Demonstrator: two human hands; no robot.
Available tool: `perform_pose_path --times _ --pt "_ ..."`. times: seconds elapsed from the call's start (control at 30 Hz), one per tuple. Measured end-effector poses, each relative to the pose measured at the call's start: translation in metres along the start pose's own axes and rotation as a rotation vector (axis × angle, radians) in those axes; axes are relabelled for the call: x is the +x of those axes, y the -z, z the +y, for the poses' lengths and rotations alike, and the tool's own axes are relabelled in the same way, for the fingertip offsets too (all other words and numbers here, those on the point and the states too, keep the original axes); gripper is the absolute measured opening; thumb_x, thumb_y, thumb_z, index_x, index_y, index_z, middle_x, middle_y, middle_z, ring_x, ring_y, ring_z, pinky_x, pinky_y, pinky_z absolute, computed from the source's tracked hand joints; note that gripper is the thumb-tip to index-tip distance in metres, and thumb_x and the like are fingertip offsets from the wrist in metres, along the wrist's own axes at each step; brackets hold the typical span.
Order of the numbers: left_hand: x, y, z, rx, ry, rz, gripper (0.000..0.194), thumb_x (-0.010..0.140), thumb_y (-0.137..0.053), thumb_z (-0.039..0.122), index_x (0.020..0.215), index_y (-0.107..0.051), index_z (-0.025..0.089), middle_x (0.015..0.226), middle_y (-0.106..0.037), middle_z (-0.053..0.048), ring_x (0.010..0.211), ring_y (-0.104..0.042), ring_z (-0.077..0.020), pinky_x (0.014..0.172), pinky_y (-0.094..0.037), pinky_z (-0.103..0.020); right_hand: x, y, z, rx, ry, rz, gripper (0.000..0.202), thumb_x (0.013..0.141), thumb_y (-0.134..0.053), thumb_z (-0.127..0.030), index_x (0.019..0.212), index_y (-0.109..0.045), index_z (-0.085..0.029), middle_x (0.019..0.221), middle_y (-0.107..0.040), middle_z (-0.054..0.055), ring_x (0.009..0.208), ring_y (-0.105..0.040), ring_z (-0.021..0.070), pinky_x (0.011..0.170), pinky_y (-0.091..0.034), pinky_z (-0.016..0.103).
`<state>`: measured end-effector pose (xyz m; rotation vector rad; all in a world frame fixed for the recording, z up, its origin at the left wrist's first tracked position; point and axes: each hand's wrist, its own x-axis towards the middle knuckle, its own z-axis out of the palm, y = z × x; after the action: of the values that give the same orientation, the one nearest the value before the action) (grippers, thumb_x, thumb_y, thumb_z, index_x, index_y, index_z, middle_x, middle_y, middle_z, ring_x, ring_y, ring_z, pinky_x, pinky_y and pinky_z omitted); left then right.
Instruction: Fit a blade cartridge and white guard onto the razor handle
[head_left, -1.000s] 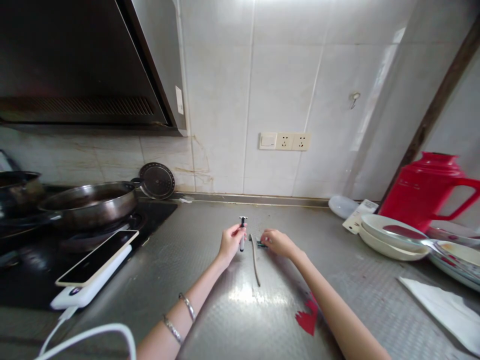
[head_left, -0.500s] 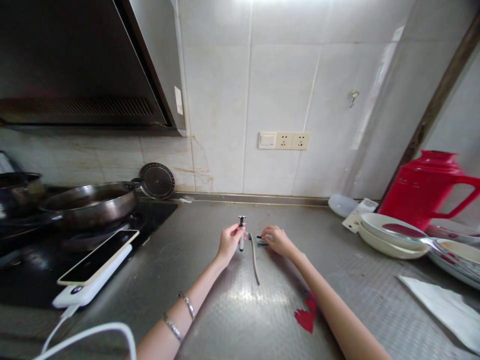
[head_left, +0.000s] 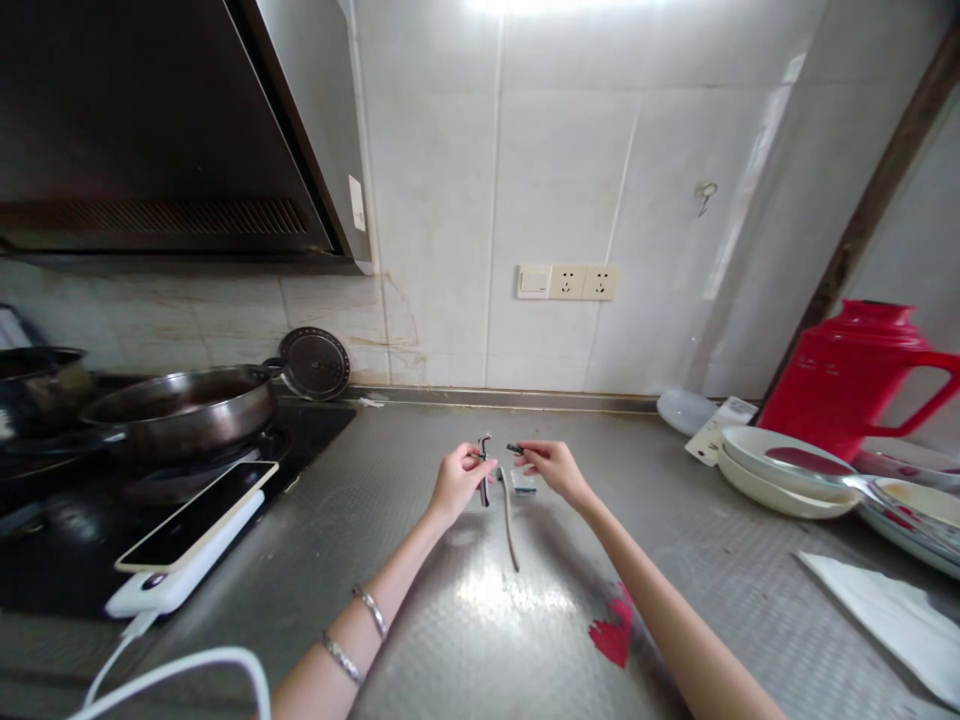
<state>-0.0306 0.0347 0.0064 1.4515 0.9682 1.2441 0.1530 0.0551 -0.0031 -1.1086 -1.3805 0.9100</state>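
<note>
Razor handle (head_left: 484,491); between left fingertips (head_left: 488,467)

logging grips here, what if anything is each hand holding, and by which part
The left hand holds a slim dark razor-like tool around its middle; the right hand pinches a small dark oblong piece by its right end. Materials unclear.

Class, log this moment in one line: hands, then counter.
left hand: holds slim handle | right hand: holds small dark piece, apart from slim handle | counter: thin beige stick, left of small case
</note>
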Motion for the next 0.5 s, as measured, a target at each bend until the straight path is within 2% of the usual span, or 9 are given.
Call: perform_pose_path --times 0.17,0.33,0.5 --pt "-0.007 -0.006 -0.006 0.172 -0.119 -0.056 0.029 0.067 -0.065 0.038 0.076 -0.045 0.018 0.059 -0.062 0.002 0.053 -0.06 -0.0137 0.048 -0.039 -0.02 -0.007 -0.003 -0.02 0.12 -0.026 -0.05 0.034 0.063 -0.069 -0.033 0.089 -0.065 -0.012 0.078 -0.07 0.009 0.071 -0.067 0.0214 0.051 -0.054 0.027" --pt "-0.013 -0.012 -0.006 0.378 -0.217 0.011 0.029 0.065 -0.067 0.038 0.071 -0.044 0.019 0.055 -0.058 0.004 0.051 -0.056 -0.0116 0.05 -0.036 -0.02 -0.013 -0.003 -0.035 0.139 0.005 -0.069 0.031 0.06 -0.072 -0.035 0.081 -0.066 -0.013 0.073 -0.07 0.008 0.075 -0.067 0.0219 0.06 -0.054 0.028" --pt "-0.014 -0.014 -0.008 0.435 -0.235 0.055 0.029 0.066 -0.065 0.038 0.071 -0.043 0.02 0.057 -0.057 0.004 0.051 -0.055 -0.0113 0.05 -0.034 -0.02 -0.015 -0.004 -0.041 0.12 0.06 -0.06 0.03 0.059 -0.073 -0.035 0.079 -0.068 -0.014 0.076 -0.071 0.007 0.074 -0.066 0.0198 0.066 -0.053 0.031"
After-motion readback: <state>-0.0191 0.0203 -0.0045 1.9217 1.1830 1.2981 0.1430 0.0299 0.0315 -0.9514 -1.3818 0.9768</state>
